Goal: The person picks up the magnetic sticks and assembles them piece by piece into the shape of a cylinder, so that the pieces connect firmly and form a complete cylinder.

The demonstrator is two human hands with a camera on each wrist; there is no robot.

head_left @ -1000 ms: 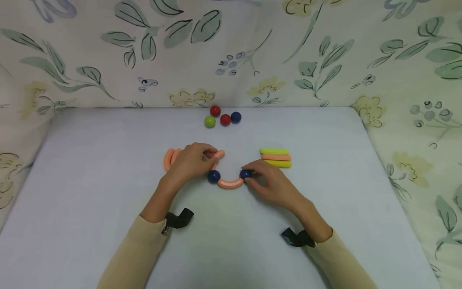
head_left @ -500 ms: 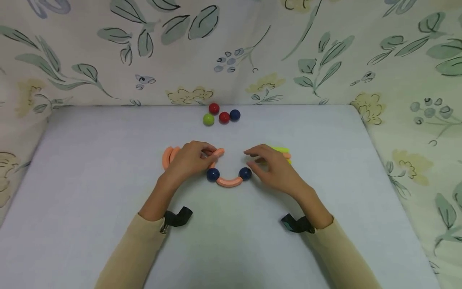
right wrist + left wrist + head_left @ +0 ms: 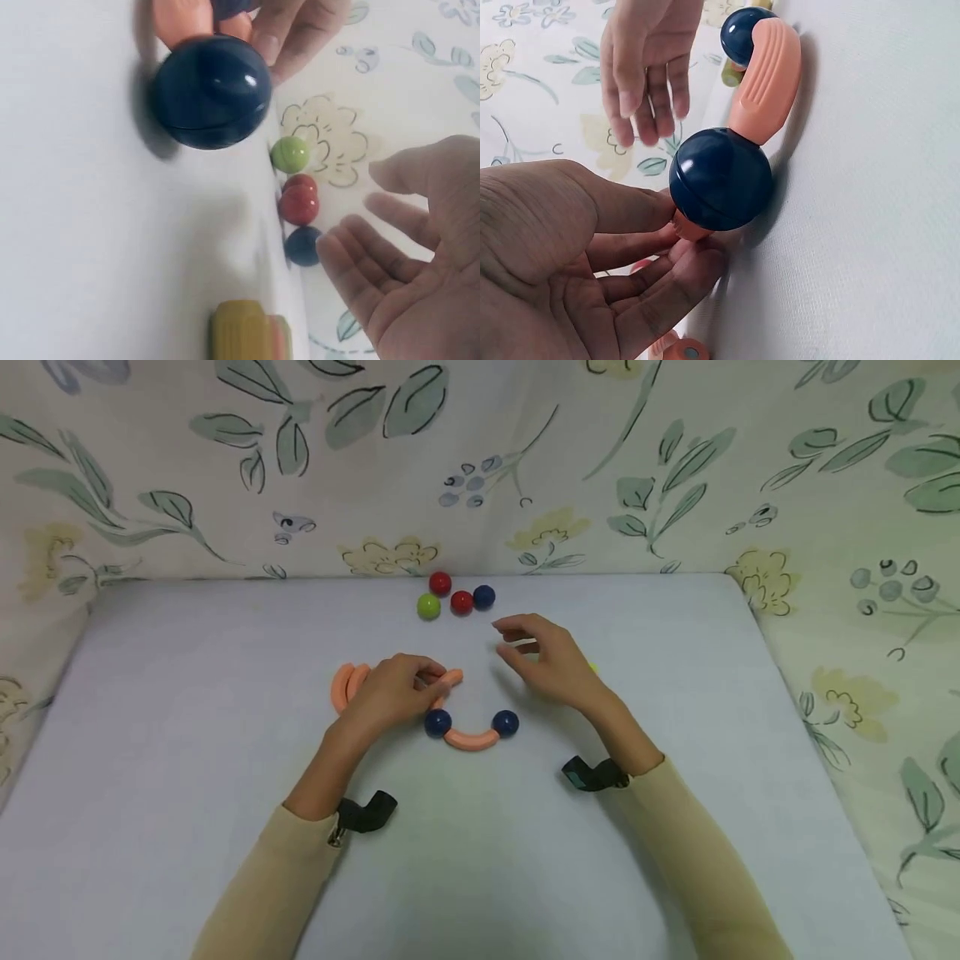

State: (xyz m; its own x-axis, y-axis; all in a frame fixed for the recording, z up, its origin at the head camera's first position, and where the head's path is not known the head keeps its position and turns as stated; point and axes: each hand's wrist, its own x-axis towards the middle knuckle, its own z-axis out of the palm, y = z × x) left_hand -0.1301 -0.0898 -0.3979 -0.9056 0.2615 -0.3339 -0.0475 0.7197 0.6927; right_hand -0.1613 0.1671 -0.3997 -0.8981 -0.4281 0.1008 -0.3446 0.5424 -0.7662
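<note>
My left hand (image 3: pixel 396 689) pinches a curved orange rod (image 3: pixel 452 677) between thumb and fingers. That rod's lower end meets a navy blue ball (image 3: pixel 438 723); the left wrist view shows the pinch right against this ball (image 3: pixel 720 178). From the ball, another curved orange rod (image 3: pixel 471 741) runs along the table to a second navy ball (image 3: pixel 506 723), forming a shallow U. My right hand (image 3: pixel 551 662) holds nothing. It hovers over the table beyond the second ball, fingers loosely bent and apart from the thumb, pointing towards the loose balls at the back.
By the white table's (image 3: pixel 480 860) back edge lie a green ball (image 3: pixel 429 606), two red balls (image 3: pixel 462 602) and a navy ball (image 3: pixel 483 597). More curved orange rods (image 3: pixel 341 687) lie left of my left hand. Straight rods, one yellow (image 3: pixel 238 334), lie mostly hidden under my right hand. Floral cloth (image 3: pixel 540 460) hangs behind.
My right hand has let go of the second navy ball and moved away, towards the back of the table. My left hand keeps its pinch on the curved orange rod.
</note>
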